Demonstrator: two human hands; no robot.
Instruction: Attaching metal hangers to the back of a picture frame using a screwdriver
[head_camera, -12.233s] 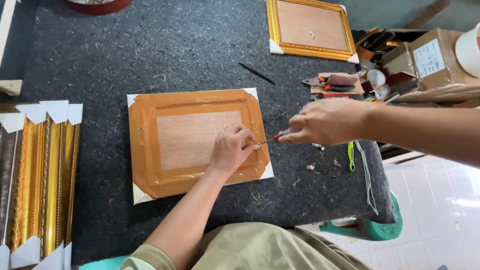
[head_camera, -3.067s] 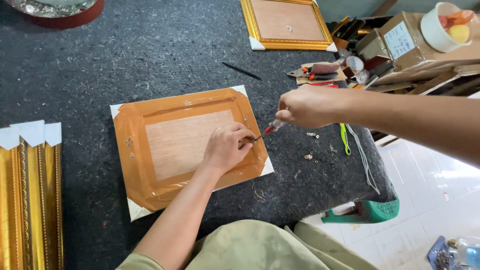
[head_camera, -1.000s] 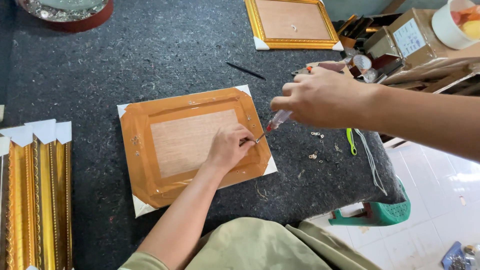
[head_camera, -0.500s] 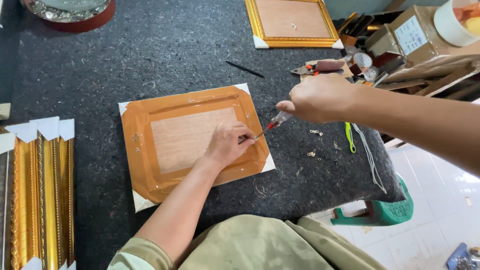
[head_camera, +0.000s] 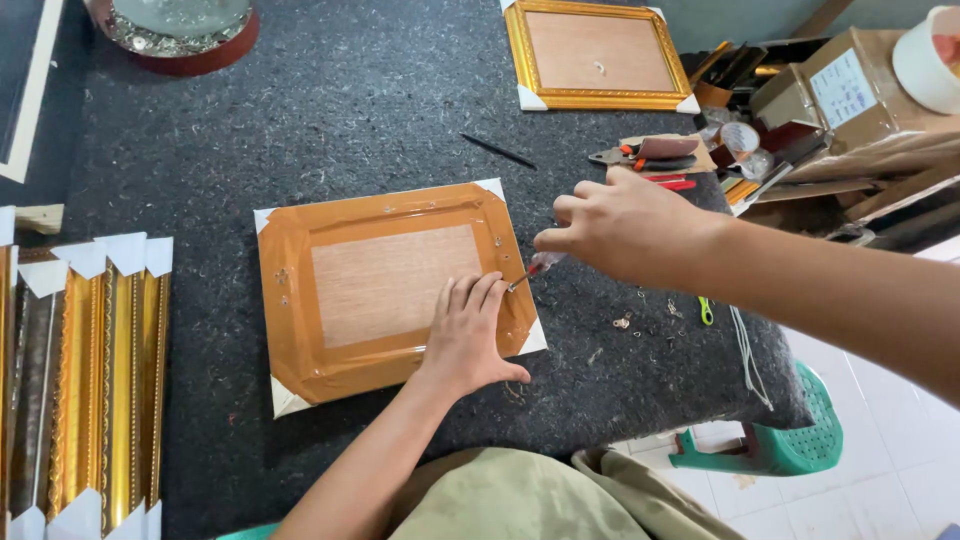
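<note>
While the left hand (head_camera: 468, 335) stays flat on the taped frame back (head_camera: 390, 290) mid-table, the right hand (head_camera: 620, 225), fingers pinching the screwdriver (head_camera: 528, 272), has lowered its tip to the right edge; fastening there continues.

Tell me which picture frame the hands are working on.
The taped frame at the table's middle: left hand lies on it, right hand holds a screwdriver there. The far gold frame lies untouched.
</note>
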